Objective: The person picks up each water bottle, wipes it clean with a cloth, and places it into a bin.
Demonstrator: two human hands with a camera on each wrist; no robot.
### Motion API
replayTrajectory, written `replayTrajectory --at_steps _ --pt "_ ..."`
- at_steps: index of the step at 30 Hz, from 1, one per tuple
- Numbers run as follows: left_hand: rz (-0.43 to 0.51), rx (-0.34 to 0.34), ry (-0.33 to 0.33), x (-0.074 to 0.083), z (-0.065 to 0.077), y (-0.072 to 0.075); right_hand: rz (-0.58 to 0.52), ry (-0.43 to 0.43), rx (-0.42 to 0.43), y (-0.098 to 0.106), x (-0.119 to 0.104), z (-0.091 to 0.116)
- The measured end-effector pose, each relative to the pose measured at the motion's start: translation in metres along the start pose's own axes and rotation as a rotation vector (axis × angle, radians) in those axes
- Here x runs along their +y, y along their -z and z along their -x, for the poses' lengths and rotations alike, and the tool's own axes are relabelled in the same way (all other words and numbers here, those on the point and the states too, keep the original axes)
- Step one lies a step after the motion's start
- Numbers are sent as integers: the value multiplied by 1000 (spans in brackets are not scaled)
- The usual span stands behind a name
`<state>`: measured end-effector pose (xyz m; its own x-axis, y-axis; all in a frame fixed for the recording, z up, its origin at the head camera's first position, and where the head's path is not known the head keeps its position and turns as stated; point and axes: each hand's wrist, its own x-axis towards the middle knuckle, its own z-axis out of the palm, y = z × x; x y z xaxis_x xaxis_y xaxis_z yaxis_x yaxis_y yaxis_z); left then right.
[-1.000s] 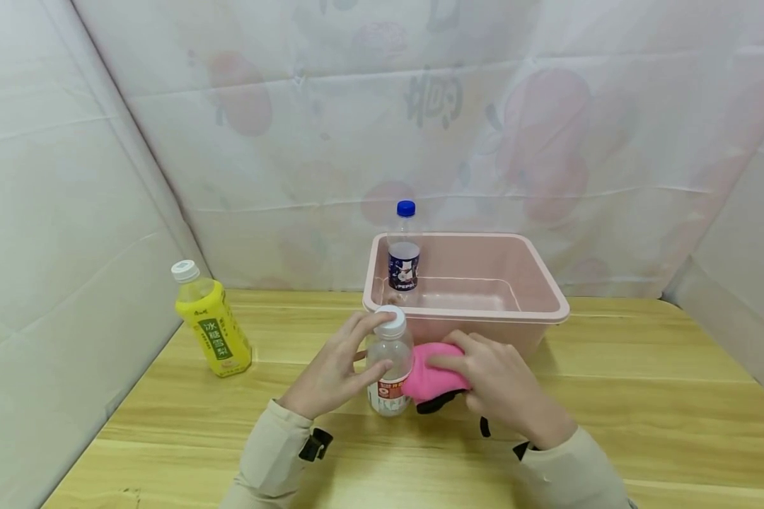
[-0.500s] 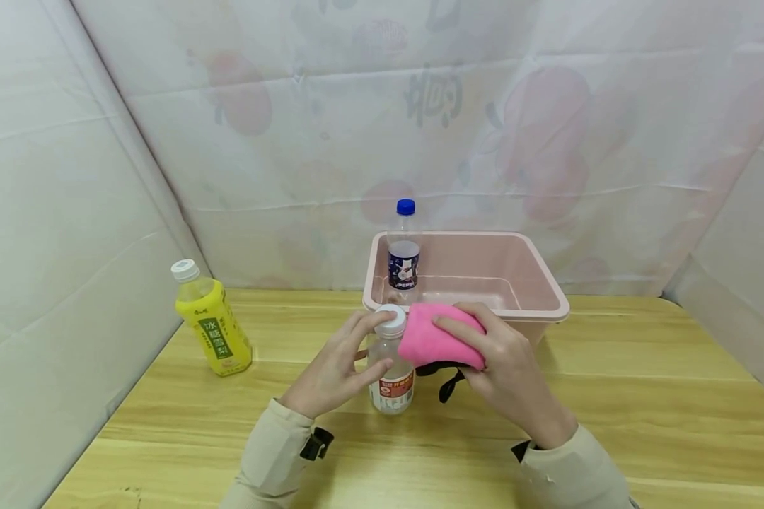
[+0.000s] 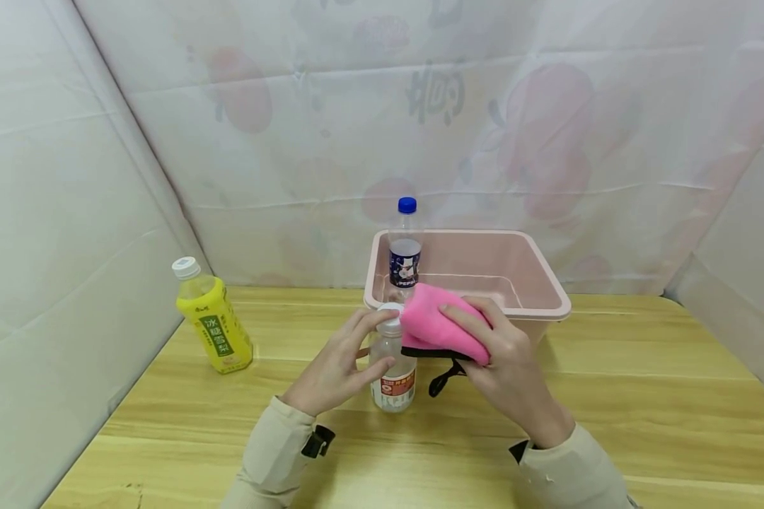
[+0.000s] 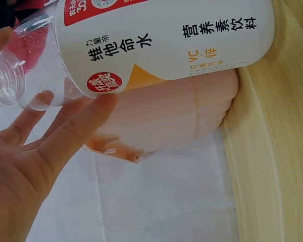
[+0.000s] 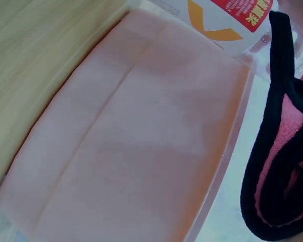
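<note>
A clear bottle (image 3: 397,387) with a white cap and a red-and-white label stands upright on the table. My left hand (image 3: 337,367) grips it near the top, one finger at the cap and the thumb across its front. The left wrist view shows the bottle's label (image 4: 156,40) close up, with fingers along its near side. In my right hand (image 3: 509,360) is a folded pink towel (image 3: 442,322) with black edging and a loop, held against the bottle's cap and shoulder. The right wrist view shows the towel's black edge (image 5: 252,196); most of that hand is out of frame.
Right behind the bottle sits a pink plastic basin (image 3: 471,312). A bottle (image 3: 405,265) with a blue cap and dark Pepsi label stands at its left inner side. A yellow drink bottle (image 3: 219,325) stands at the table's left. Printed cloth walls enclose the wooden table (image 3: 643,396).
My right hand has moved the pink towel up from the bottle's lower side to its cap and shoulder. The left hand has kept its hold on the bottle, nearly still.
</note>
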<state>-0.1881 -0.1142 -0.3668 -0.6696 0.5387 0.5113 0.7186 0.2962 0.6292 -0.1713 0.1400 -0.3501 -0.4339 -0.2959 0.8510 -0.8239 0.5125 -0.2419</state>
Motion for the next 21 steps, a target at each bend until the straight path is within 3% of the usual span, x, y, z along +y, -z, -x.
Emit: replayTrajectory --at_steps 8,15,18,21 --pt "-2 7 -1 0 -1 0 173 41 -268 6 5 2" --pt "9 1 2 1 -1 0 220 26 -414 7 3 4" --pt "17 -2 8 1 -1 0 230 -25 -565 6 3 7" --pt "20 0 14 2 0 0 240 -102 -770 0 1 14"
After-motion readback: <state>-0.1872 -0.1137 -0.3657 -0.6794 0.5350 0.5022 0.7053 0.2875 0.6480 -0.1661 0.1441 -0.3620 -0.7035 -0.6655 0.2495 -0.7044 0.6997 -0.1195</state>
